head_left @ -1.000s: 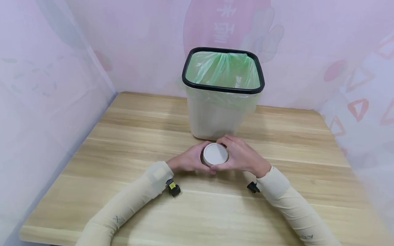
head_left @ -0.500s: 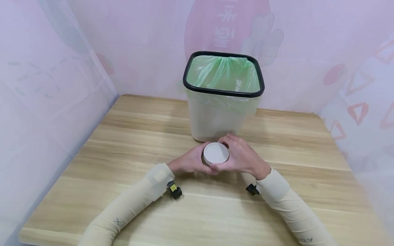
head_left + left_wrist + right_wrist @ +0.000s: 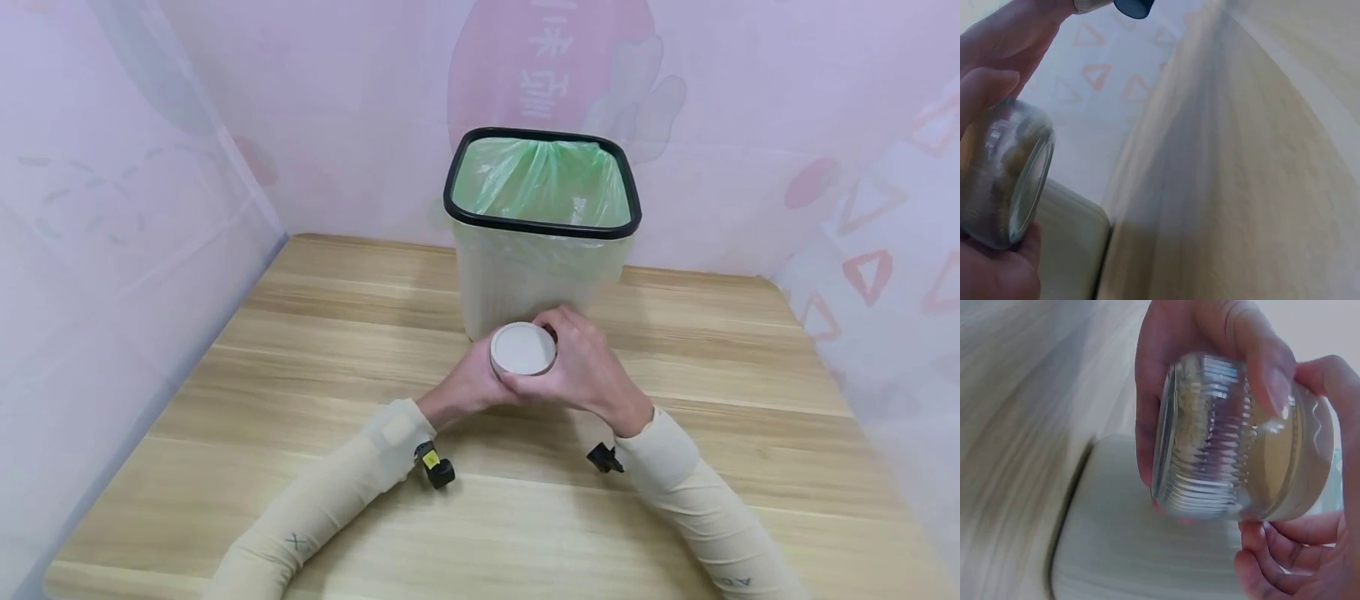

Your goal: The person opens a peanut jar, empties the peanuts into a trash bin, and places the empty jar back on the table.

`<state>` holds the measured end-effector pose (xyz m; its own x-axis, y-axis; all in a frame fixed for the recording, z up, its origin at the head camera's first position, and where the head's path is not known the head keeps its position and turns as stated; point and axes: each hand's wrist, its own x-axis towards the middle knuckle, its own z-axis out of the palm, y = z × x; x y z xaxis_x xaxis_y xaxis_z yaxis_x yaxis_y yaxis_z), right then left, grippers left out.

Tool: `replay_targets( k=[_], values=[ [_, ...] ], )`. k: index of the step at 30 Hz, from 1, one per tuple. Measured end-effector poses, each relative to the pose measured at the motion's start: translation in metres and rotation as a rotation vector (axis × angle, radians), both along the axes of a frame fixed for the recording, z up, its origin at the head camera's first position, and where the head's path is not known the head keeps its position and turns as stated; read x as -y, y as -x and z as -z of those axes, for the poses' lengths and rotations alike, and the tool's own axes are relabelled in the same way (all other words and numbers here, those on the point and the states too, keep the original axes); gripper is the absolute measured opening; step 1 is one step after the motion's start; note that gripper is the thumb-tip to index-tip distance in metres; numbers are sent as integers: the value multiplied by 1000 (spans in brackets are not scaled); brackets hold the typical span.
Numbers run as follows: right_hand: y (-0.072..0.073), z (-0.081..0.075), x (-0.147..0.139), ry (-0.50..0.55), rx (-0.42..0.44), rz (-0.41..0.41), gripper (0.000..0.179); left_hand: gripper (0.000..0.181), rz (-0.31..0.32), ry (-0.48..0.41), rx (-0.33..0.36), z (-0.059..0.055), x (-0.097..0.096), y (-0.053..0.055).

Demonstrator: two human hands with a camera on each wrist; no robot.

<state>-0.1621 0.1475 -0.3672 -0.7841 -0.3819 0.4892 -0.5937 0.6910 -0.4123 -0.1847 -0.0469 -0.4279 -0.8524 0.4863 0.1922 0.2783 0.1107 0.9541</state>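
Note:
Both hands hold a glass jar point(image 3: 1204, 444) with an off-white lid point(image 3: 523, 348), in front of the bin. Its clear wall is ribbed, and something brownish shows through the glass point(image 3: 1007, 169) in the left wrist view. The left hand point(image 3: 476, 379) grips the glass body, its thumb lying along the side in the right wrist view. Around the lid curl the fingers and thumb of the right hand point(image 3: 588, 367). The jar is held above the table, its base showing in both wrist views. Part of the left hand is hidden by the jar and right hand in the head view.
Just beyond the hands stands a beige bin point(image 3: 536, 275) with a black rim and a green plastic liner point(image 3: 540, 179). Printed cloth walls point(image 3: 337, 125) enclose the wooden table point(image 3: 360, 317) at the back and sides. A small black camera hangs at each cuff.
The jar has risen and moved a little away from the body, with both hands on it. The left hand has shifted lower around the glass. The bin stays in place.

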Motion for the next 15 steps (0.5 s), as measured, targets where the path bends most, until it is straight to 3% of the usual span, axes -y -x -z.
replay_targets(
  k=[6,15],
  values=[
    [-1,-8,4,41,-29,44,68,94,-57,-6,-27,-11,-3,1],
    [0,-20,2,81,-69,17,65,89,-53,-4,-45,-27,-3,4]
  ],
)
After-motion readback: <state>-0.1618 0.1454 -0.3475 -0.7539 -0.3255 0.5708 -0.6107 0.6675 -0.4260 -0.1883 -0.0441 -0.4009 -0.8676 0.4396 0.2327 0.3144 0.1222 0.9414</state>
